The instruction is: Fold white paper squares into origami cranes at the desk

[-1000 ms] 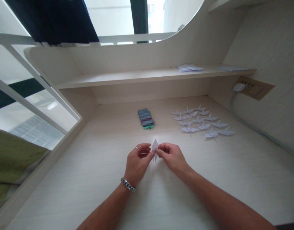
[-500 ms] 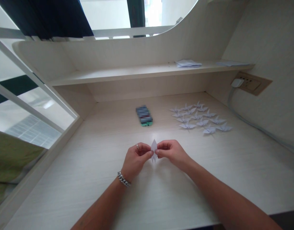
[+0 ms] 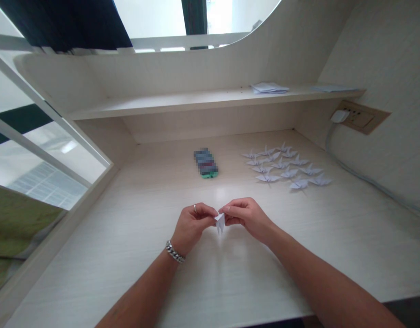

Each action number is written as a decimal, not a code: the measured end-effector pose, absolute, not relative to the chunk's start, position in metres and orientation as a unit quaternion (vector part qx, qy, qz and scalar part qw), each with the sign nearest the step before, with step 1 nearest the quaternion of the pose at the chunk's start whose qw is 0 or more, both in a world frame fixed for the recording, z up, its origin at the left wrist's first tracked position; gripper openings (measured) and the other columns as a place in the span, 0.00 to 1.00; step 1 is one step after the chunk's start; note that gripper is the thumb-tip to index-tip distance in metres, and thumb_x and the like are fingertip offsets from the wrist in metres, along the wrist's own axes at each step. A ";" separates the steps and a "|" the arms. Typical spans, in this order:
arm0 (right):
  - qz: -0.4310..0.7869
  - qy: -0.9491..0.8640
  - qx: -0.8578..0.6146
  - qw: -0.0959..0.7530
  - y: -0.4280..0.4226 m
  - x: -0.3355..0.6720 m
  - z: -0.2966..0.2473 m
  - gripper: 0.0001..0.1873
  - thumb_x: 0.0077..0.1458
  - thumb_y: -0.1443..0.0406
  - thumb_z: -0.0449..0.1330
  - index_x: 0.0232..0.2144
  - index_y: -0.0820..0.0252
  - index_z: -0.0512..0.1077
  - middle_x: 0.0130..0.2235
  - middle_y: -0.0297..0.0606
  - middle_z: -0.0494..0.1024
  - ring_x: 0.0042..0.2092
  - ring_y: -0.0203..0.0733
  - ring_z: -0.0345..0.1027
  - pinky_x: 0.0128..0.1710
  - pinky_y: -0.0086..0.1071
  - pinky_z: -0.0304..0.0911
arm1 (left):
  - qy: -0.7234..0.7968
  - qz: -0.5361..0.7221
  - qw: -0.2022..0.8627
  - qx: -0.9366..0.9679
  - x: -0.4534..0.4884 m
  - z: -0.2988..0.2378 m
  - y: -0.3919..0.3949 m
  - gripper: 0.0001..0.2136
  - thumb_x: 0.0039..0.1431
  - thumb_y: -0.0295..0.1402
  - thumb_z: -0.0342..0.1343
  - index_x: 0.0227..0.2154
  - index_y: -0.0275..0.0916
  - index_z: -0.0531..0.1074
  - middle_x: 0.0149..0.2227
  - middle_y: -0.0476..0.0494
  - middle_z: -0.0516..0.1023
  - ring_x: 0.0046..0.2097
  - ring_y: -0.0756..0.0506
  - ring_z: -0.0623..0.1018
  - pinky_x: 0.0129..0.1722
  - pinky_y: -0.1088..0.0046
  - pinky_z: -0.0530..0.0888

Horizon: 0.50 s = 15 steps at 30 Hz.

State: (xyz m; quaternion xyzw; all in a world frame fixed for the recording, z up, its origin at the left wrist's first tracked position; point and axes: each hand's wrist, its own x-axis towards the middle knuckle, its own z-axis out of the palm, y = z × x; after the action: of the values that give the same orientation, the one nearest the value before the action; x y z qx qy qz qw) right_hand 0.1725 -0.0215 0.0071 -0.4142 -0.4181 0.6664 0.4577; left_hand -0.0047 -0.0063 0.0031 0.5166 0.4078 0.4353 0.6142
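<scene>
A small white piece of folded paper [image 3: 220, 223] is held between my two hands, just above the desk. Its top flap is bent down, and two narrow points hang below. My left hand [image 3: 195, 224], with a ring and a chain bracelet, pinches its left side between thumb and fingers. On the other side, my right hand [image 3: 247, 216] grips the upper right edge, its thumb at the top fold. Several finished paper cranes [image 3: 281, 165] stand in rows on the desk, beyond my right hand and to its right.
A blurred dark phone-like object with a green edge [image 3: 206, 164] lies beyond my hands on the pale desk [image 3: 134, 205]. White paper sheets [image 3: 269, 87] rest on the shelf [image 3: 182, 100]. At the right, a cable [image 3: 370, 182] runs from a wall socket [image 3: 363, 117].
The paper's upper point, upright before, is now folded down. My right thumb has moved up to the top fold, while the left hand keeps its pinch.
</scene>
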 end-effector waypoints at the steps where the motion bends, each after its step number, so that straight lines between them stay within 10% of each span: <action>1: 0.657 -0.424 -0.424 0.457 -0.021 0.172 0.007 0.09 0.42 0.62 0.67 0.26 0.64 0.79 0.27 0.40 0.80 0.29 0.39 0.73 0.34 0.35 0.68 | 0.412 0.434 0.601 0.530 -0.005 0.003 -0.006 0.04 0.40 0.25 0.67 0.23 0.36 0.79 0.26 0.47 0.81 0.28 0.50 0.78 0.32 0.77 0.75; 15: 0.420 -0.607 -0.477 0.477 -0.027 0.169 -0.002 0.04 0.51 0.65 0.63 0.32 0.59 0.75 0.32 0.38 0.80 0.34 0.41 0.73 0.36 0.35 0.68 | 0.446 0.442 0.550 0.551 -0.004 0.001 -0.006 0.08 0.43 0.31 0.68 0.28 0.35 0.79 0.28 0.44 0.81 0.30 0.48 0.78 0.33 0.72 0.76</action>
State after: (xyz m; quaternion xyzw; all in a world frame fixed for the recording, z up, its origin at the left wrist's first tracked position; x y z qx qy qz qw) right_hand 0.1691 -0.0270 -0.0016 -0.4773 -0.6067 0.4200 0.4772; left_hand -0.0043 -0.0057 0.0008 0.5509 0.4456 0.4420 0.5501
